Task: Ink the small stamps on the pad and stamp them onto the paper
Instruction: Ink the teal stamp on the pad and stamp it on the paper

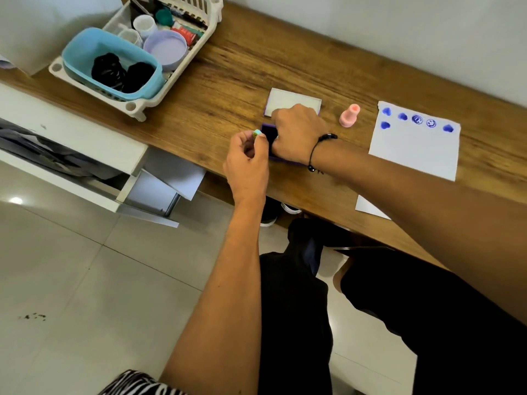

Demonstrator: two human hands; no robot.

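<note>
A purple ink pad (269, 134) lies open on the wooden desk (228, 81), its white lid (293, 101) tipped back behind it. My right hand (296, 132) rests curled over the pad and hides most of it; what it holds cannot be made out. My left hand (246, 161) pinches a small light-green stamp (256, 134) at the pad's left edge. A pink stamp (350, 116) stands upright to the right of the pad. Further right lies the white paper (413, 149) with several blue prints along its top.
A white rack (137, 106) at the desk's far left holds a blue tub (85, 49), a lilac lid and small containers. An open white drawer (71, 143) juts out left of the desk. A second sheet (368, 208) pokes out at the desk's front edge.
</note>
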